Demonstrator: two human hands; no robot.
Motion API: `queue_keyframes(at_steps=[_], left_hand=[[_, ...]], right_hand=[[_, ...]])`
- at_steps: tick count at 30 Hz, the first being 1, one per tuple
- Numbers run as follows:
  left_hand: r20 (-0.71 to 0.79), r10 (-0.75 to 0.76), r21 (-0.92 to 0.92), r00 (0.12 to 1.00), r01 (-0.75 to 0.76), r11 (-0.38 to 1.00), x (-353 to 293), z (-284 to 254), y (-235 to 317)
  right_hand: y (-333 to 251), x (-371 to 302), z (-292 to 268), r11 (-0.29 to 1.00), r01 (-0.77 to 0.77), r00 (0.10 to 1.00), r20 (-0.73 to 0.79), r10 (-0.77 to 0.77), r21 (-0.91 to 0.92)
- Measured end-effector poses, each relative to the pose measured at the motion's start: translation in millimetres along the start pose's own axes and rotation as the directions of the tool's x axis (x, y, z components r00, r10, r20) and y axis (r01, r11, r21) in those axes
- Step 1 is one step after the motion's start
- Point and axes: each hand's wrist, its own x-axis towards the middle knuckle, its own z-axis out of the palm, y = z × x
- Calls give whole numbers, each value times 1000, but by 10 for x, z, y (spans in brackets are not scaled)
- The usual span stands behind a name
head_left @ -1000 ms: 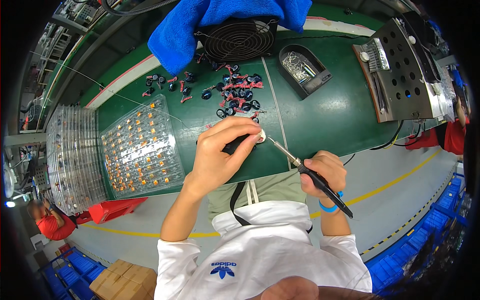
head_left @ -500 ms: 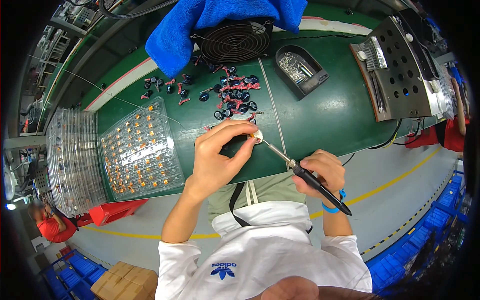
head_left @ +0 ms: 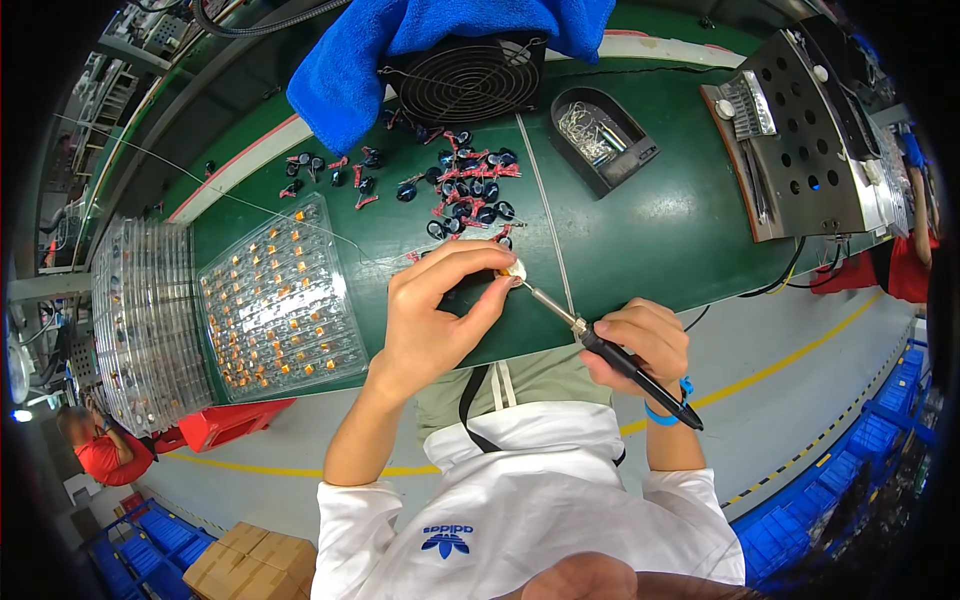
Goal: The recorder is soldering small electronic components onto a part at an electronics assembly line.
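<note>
Between the thumb and forefinger of my left hand (head_left: 435, 305) is a small round white part (head_left: 514, 269) with an orange bit on it. My right hand (head_left: 645, 345) grips a black-handled soldering iron (head_left: 630, 368). The iron's metal tip points up and left and meets the edge of the white part, or comes very close to it. Just beyond my left fingers lies a loose heap of small round black parts (head_left: 470, 190) with red wires. To the left, a clear plastic tray (head_left: 340, 345) holds rows of small orange pieces.
A stack of clear trays (head_left: 145, 320) stands at the far left. At the back are a black fan (head_left: 470, 85) under a blue towel (head_left: 350, 75) and a dark bin (head_left: 637, 160) of fine wire. A perforated metal stand (head_left: 800, 140) is at the right. Another person (head_left: 105, 450) is at far left.
The soldering iron has shifted very slightly left and up against the white part. My left hand stays in place.
</note>
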Motion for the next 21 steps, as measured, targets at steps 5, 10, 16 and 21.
queue_keyframes(at_steps=[5,10,16,21], left_hand=[[-5,-5,6,1000,5,1000,2,7,5],[-15,15,17,1000,-14,1000,8,8,13],[-15,17,32,1000,-17,999,19,8,30],[-14,20,25,1000,-20,1000,24,9,39]], right_hand=[[-5,10,-1,1000,1,1000,6,-1,-9],[-3,5,0,1000,-2,1000,0,2,-20],[-12,17,-6,1000,-7,1000,5,7,-23],[19,-31,4,1000,-3,999,-38,3,7]])
